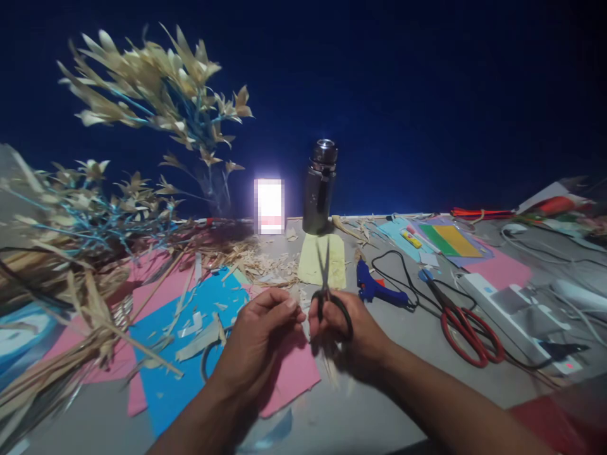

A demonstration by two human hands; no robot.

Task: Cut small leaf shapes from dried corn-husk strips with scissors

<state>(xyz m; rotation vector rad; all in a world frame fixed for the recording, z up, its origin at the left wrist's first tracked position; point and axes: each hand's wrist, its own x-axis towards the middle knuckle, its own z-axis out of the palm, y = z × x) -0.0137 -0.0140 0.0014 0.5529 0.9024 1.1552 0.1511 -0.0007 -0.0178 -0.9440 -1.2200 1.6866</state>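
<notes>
My right hand [360,335] is closed round the dark handles of a small pair of scissors [325,268], whose narrow blades point up and away from me. Close beside it, my left hand [263,328] has its thumb and fingertips pinched together. Whatever those fingertips hold, if anything, is too small to make out. Blurred pale strips hang below my right hand. Both hands are above a pink sheet [296,379] on the grey table. A blue sheet [161,341] strewn with dry husk scraps [202,341] lies to the left.
Dried-husk flowers [156,82] stand at the back left. A dark flask [318,196] stands behind a yellow sheet [310,259]. To the right lie a blue glue gun [379,287], red-handled scissors [469,335], a white power strip [512,316] and cables. A bright pixelated patch glows near the flask.
</notes>
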